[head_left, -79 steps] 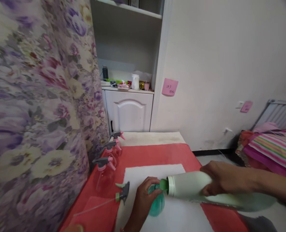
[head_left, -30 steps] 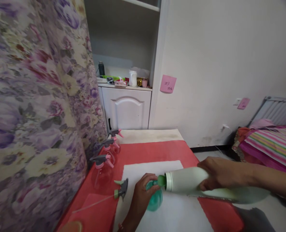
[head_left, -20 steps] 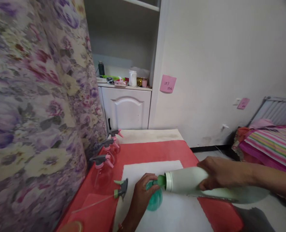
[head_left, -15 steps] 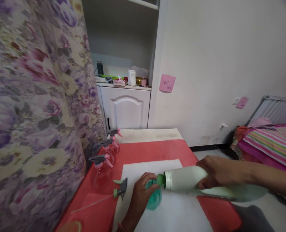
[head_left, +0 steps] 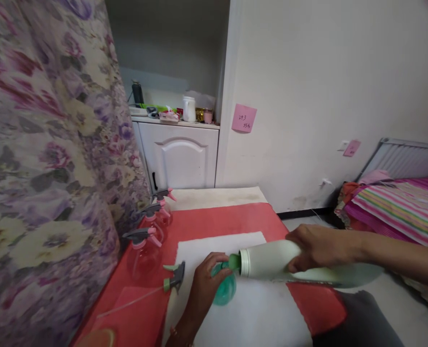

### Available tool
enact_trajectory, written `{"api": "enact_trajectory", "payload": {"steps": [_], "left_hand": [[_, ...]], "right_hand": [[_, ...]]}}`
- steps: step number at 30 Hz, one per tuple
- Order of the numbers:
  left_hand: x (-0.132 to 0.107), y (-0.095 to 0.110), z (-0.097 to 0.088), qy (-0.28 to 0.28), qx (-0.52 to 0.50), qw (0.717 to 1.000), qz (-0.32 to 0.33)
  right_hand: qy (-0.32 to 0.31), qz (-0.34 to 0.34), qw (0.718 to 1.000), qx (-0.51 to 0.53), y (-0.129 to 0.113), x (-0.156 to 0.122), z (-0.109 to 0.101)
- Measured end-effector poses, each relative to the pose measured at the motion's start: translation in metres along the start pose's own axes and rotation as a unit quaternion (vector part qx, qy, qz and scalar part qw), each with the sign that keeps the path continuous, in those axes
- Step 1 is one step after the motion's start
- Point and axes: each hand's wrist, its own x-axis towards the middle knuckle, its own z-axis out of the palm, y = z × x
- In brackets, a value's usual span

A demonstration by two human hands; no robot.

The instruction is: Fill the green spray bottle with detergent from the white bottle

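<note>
A round, see-through green spray bottle (head_left: 225,291) without its head stands on the white sheet (head_left: 260,315). My left hand (head_left: 208,277) is closed around its neck. My right hand (head_left: 305,248) grips a large pale green jug (head_left: 267,260), tipped nearly level. The jug's open mouth is at the small bottle's top, and green liquid shows at its lip. Left of my left hand lies a grey and green trigger spray head (head_left: 175,278), its thin tube stretching over the red tabletop. How full the jug is, I cannot tell.
Several clear spray bottles (head_left: 144,258) with grey and pink trigger heads line the table's left edge, beside a floral curtain (head_left: 55,193). The table top (head_left: 217,221) is red. A white cabinet (head_left: 183,156) stands behind it; a bed (head_left: 397,202) is at right.
The whole view has shifted slightly, so things sit a little further left and higher. Both hands keep their hold, and the jug stays tipped at the small bottle.
</note>
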Motion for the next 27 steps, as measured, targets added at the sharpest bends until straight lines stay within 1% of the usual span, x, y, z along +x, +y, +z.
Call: {"api": "enact_trajectory", "payload": {"steps": [6, 15, 19, 23, 27], "left_hand": [[-0.0022, -0.0024, -0.0004, -0.004, -0.008, 1.0, 0.003], [-0.0016, 0.0072, 0.0006, 0.004, -0.014, 1.0, -0.013], [-0.0022, 0.0052, 0.0002, 0.003, -0.026, 1.0, -0.012], [-0.0018, 0.0018, 0.0002, 0.0, -0.018, 1.0, -0.002], [-0.0014, 0.0021, 0.0001, -0.002, -0.019, 1.0, -0.009]], "right_hand": [[-0.001, -0.011, 1.0, 0.0, 0.0028, 0.0019, 0.0], [0.001, 0.005, 1.0, 0.006, 0.0006, 0.0013, 0.0008], [0.001, 0.007, 1.0, 0.009, 0.0003, 0.0016, 0.0009], [-0.002, 0.009, 1.0, 0.013, 0.0001, 0.0018, 0.0007], [-0.006, 0.012, 1.0, 0.012, 0.0029, 0.0031, 0.0016]]}}
